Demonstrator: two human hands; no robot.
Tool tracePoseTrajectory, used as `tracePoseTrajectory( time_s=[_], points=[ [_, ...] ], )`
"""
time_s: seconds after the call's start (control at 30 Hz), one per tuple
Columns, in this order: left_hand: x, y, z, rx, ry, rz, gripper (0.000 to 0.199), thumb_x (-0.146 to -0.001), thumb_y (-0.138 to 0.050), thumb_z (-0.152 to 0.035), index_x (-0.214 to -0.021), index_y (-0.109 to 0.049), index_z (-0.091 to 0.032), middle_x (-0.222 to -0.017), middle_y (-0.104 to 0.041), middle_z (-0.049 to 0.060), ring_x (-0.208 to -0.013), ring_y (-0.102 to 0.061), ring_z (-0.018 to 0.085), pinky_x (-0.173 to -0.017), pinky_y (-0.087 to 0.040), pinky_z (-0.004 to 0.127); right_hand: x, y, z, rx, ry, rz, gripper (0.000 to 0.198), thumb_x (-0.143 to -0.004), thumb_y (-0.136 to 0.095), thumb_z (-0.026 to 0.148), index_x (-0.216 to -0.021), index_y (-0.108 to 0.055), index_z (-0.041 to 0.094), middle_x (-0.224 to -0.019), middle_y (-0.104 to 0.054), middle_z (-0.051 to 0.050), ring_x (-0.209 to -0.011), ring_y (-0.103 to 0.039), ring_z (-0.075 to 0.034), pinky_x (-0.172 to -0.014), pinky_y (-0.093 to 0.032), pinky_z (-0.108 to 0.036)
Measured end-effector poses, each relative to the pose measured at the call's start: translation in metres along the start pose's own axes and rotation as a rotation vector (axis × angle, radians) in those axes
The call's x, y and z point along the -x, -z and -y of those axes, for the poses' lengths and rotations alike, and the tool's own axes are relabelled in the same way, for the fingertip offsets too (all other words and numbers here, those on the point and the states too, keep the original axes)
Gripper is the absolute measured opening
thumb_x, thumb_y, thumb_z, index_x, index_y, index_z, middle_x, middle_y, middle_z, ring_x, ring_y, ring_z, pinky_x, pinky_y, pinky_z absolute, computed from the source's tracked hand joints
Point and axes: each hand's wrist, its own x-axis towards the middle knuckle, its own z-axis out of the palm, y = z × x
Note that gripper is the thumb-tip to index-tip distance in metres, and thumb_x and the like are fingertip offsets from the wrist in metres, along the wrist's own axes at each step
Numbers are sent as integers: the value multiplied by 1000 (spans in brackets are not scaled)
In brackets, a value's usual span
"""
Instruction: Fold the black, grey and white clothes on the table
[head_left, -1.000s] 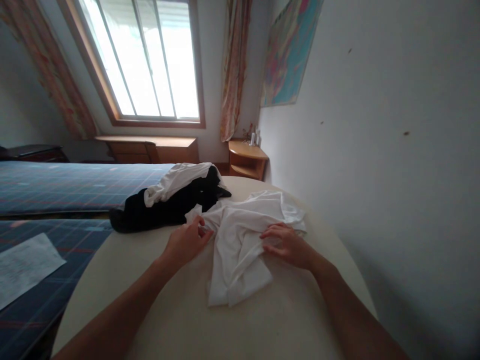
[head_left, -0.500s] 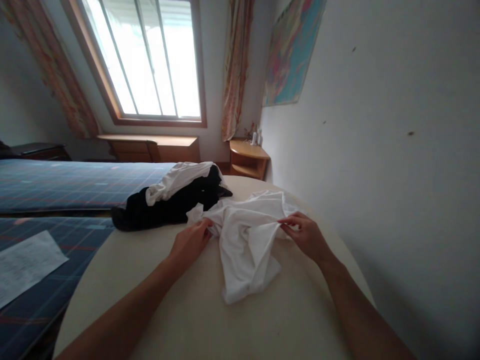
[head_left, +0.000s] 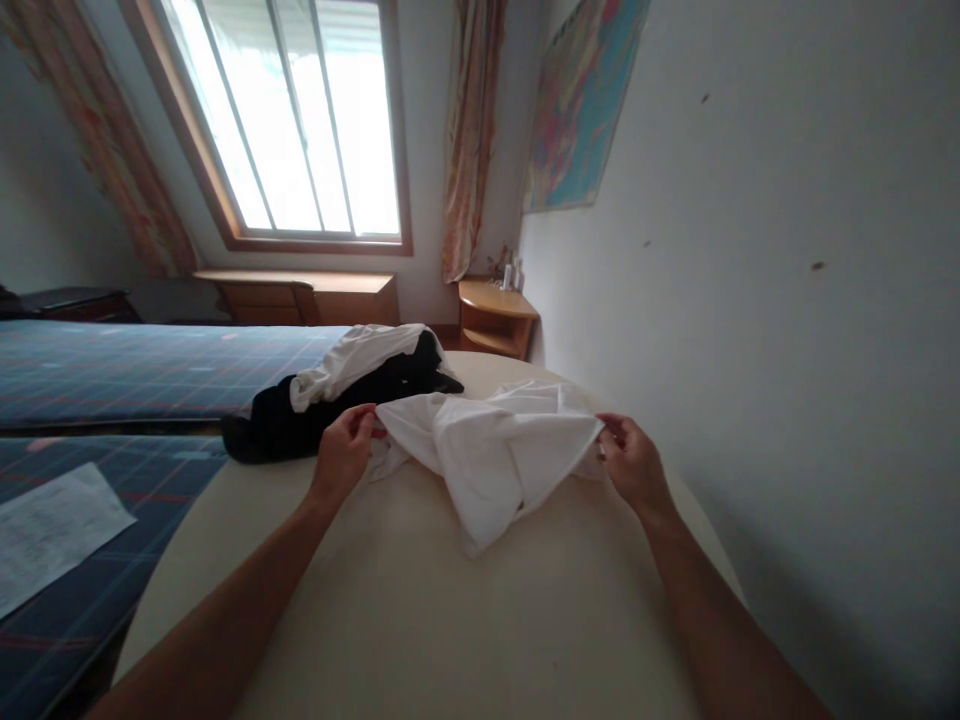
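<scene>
A white garment (head_left: 510, 440), thin and creased, is stretched between my two hands over the round cream table (head_left: 420, 620). Its exact kind does not show. My left hand (head_left: 345, 455) pinches the garment's left end, close to the dark pile. On the other side, my right hand (head_left: 634, 462) is closed on the right end between thumb and fingers. The middle of the cloth sags toward me in a point. Just behind my left hand lies a heap of black clothing (head_left: 300, 425) with a white piece of clothing (head_left: 367, 358) on top.
To the left is a bed with a blue plaid cover (head_left: 172, 375), and a printed sheet of paper (head_left: 60, 535) lies on the plaid surface nearer me. A white wall (head_left: 787, 400) runs close along the right. Behind stand a small wooden corner shelf (head_left: 495, 300) and a desk (head_left: 352, 283).
Both hands have moved apart, the left one to the left and slightly away, the right one to the right. The white garment is now pulled wider, and its hanging point has drawn up.
</scene>
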Motion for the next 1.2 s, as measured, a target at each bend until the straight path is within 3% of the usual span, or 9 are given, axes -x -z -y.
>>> tracePoseTrajectory(
  time_s=[0.1,0.2,0.4,0.57,0.73,0.9,1.03,1.1,1.2],
  points=[
    [11,-10,1,-6,-82,110,50,-85,-58,-35,-131,-48,-18,-122,-67,14,-83,-72,20,-61,-55,28,3,-8,-7,-6,72,136,44,-88,-51,38,-126,-55,17,-122,-67,-15,-103,-68,-24,-80,-57,-36],
    [21,-20,2,-25,-195,148,57,-82,-62,-32,-135,-41,-23,-134,-59,13,-87,-72,19,-75,-58,33,9,-10,-1,124,101,223,56,-86,-56,45,-134,-50,17,-112,-70,-13,-100,-69,-25,-79,-56,-35],
    [27,-22,3,-203,-73,167,45,-84,-61,-38,-119,-38,-21,-97,-70,8,-72,-72,22,-69,-54,34,21,1,33,446,51,242,54,-82,-63,54,-124,-53,22,-72,-70,-1,-64,-67,-21,-54,-41,-27],
    [36,-19,-3,-547,-103,243,35,-84,-60,-37,-109,-42,-21,-69,-62,0,-64,-66,25,-62,-48,35,34,-1,48,466,81,424,33,-83,-63,54,-99,-61,25,-70,-72,0,-62,-67,-20,-53,-39,-26],
    [35,-22,-6,-325,-170,276,15,-85,-55,-34,-91,-47,-23,-68,-59,-2,-63,-63,20,-63,-51,33,38,-6,46,474,149,594,18,-84,-60,35,-73,-67,23,-72,-73,-3,-63,-67,-18,-56,-41,-26],
    [12,-10,-7,130,-22,67,26,-78,-63,-41,-85,-50,-20,-79,-60,-1,-68,-65,17,-61,-58,31,25,-4,38,289,111,375,22,-83,-60,40,-77,-69,21,-73,-74,-4,-65,-69,-19,-60,-48,-27],
    [-9,8,-6,281,25,-182,33,-79,-64,-38,-103,-59,-17,-97,-66,5,-81,-67,18,-72,-59,31,9,1,24,31,-24,112,37,-85,-56,48,-97,-69,16,-83,-75,-9,-68,-70,-20,-59,-54,-29],
    [-13,9,-4,366,-24,-156,43,-81,-62,-34,-121,-56,-19,-121,-64,9,-98,-67,20,-82,-58,32,5,1,16,-39,-45,65,46,-84,-57,47,-113,-66,14,-99,-74,-13,-77,-71,-22,-59,-56,-29],
    [-8,2,-1,350,-161,16,67,-79,-64,-27,-143,-41,-25,-150,-45,12,-121,-59,25,-94,-54,37,6,-5,6,-57,-2,144,68,-78,-65,41,-139,-50,15,-126,-64,-17,-92,-70,-25,-70,-59,-33]
  ],
)
